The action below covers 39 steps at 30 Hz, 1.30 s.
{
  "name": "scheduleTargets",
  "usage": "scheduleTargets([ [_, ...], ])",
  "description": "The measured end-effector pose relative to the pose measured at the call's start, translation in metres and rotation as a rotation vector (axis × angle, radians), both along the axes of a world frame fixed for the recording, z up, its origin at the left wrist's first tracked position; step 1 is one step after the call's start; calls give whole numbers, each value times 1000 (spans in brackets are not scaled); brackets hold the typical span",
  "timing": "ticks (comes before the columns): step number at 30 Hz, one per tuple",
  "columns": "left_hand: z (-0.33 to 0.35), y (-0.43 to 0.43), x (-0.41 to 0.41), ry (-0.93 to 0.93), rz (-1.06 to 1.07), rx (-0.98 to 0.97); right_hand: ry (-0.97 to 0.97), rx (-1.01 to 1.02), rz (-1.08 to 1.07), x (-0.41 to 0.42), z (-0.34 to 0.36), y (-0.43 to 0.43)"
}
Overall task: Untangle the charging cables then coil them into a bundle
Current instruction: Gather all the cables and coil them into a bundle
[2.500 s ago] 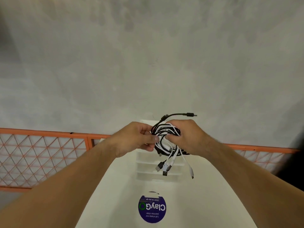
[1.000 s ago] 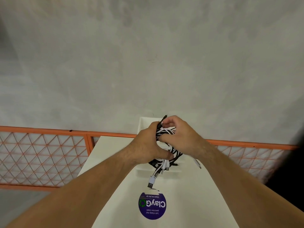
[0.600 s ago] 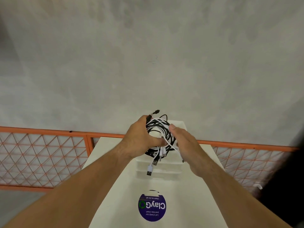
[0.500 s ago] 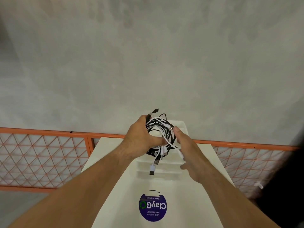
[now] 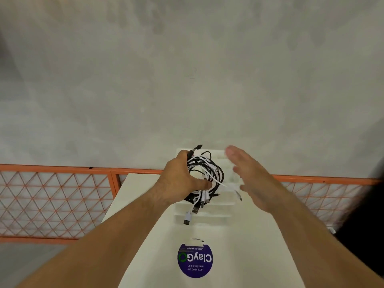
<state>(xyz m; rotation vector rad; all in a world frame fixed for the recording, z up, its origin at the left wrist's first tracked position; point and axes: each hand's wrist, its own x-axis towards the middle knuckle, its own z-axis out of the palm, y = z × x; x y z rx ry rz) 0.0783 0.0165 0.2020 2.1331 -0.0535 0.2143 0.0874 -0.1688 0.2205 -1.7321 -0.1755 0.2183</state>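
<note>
Left hand (image 5: 178,183) clenched; right hand (image 5: 252,176) spread flat.

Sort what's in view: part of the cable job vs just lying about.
Job: cable bundle, black and white, loosely coiled; left hand gripping it; right hand open beside it.

Lying about: white ridged tray below the bundle; purple round sticker; white table; orange mesh fence.

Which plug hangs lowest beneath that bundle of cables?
The white plug, dangling under the bundle that the left hand holds. The black plug beside it ends higher.
</note>
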Motion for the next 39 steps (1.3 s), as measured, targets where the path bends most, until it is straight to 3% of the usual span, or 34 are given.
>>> scheduleTargets([
  [3, -2, -7, 1, 10, -46, 15, -309, -335, 25, 8, -3, 12],
  [7, -1, -10, 0, 19, -104, 71, -733, -615, 152, 25, -3, 17],
  [11, 4, -10, -1, -16, -110, 131, -728, -817, 305, 42, 1, 16],
  [14, 9, -10, -1, -55, -88, 161, -703, -657, 258, 40, -5, 14],
  [21, 9, -17, -2, -108, -39, 119, -438, -43, -54, 19, -25, 25],
  [24, 8, -19, -3, -120, -45, 118, -297, 102, -72, 10, -33, 30],
  [34, 8, -28, -1, -169, -49, 108, 92, 239, -164, -4, -38, 28],
  [39, 8, -32, 0, -185, -55, 64, 194, 300, -221, -5, -34, 25],
])
